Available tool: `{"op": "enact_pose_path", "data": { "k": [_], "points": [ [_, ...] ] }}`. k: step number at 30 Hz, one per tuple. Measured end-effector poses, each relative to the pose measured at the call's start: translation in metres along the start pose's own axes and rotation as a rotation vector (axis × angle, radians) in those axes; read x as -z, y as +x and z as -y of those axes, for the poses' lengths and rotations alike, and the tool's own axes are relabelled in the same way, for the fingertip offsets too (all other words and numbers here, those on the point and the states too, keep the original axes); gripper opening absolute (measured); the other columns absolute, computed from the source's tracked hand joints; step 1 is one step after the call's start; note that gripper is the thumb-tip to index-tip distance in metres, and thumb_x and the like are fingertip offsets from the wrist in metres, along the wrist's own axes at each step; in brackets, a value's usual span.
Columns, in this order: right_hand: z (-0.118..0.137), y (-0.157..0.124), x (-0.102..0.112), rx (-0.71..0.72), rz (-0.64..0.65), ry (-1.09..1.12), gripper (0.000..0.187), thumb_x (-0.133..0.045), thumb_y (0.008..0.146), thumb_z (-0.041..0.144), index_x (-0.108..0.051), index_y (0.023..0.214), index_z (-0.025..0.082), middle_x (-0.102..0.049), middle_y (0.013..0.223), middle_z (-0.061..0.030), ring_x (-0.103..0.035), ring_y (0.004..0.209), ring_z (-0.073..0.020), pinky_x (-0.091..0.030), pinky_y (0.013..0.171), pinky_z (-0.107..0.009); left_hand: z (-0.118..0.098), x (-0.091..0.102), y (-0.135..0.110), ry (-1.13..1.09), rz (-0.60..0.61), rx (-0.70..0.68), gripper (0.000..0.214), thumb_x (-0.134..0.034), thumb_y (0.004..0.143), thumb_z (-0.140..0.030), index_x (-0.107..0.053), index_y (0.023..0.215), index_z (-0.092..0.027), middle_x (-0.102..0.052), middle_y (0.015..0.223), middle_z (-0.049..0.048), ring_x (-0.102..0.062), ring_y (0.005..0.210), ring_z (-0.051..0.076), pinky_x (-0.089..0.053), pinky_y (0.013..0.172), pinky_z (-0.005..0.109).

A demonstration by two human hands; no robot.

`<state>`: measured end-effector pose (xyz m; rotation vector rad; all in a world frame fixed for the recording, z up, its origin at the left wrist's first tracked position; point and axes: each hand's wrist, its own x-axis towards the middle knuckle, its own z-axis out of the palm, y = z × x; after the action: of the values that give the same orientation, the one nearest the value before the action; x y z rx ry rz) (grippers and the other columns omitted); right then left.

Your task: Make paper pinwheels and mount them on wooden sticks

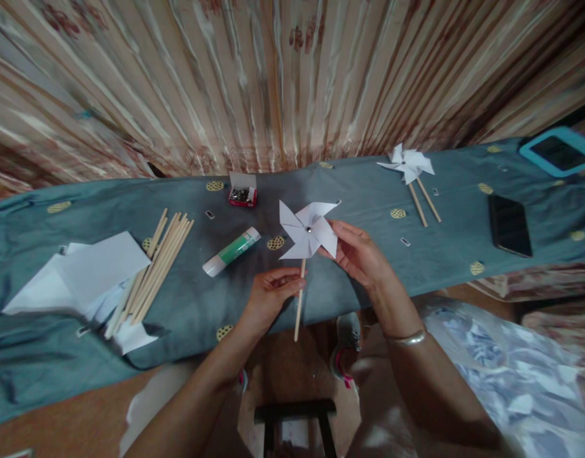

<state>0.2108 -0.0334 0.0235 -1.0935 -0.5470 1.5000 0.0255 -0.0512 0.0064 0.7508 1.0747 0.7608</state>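
A white paper pinwheel point(308, 230) with a metal pin at its centre sits on a thin wooden stick point(299, 304). My left hand point(269, 294) pinches the stick just below the paper. My right hand point(358, 253) is beside the pinwheel's right side, fingers curled, with the fingertips touching a paper blade. Both hands hold it above the front edge of a blue-grey cloth-covered table point(378, 267).
On the table lie a bundle of wooden sticks point(154, 267), white paper sheets point(82, 273), a glue stick point(231, 252), a small red box of pins point(242, 191), finished pinwheels point(409, 166), a black phone point(509, 224) and a blue-framed tablet point(559, 151). A striped curtain hangs behind.
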Motion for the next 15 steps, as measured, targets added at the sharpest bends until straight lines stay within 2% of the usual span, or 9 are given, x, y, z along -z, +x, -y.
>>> {"op": "enact_pose_path", "data": {
  "k": [6,15],
  "points": [
    [-0.0021,0.0013,0.0051,-0.024,-0.032,0.002,0.03,-0.091,0.057,0.039,-0.074,0.075,0.022,-0.075,0.074,0.0011,-0.068,0.065,-0.0136,-0.06,0.065,-0.027,0.0011,0.0009,0.0007,-0.001,-0.023,-0.021,0.031,-0.09,0.049,-0.031,-0.079,0.074,-0.018,-0.074,0.072,0.0032,-0.059,0.06,0.012,-0.05,0.062,0.025],
    [-0.0029,0.0005,0.0025,-0.033,0.003,-0.003,0.033,-0.092,0.054,0.042,-0.072,0.069,0.02,-0.073,0.067,0.0015,-0.067,0.062,-0.0119,-0.059,0.064,-0.026,-0.001,0.0007,0.0015,-0.011,-0.056,-0.064,0.034,-0.092,0.047,-0.034,-0.079,0.074,-0.018,-0.073,0.069,0.0021,-0.06,0.061,0.012,-0.05,0.061,0.024]
  ]
}}
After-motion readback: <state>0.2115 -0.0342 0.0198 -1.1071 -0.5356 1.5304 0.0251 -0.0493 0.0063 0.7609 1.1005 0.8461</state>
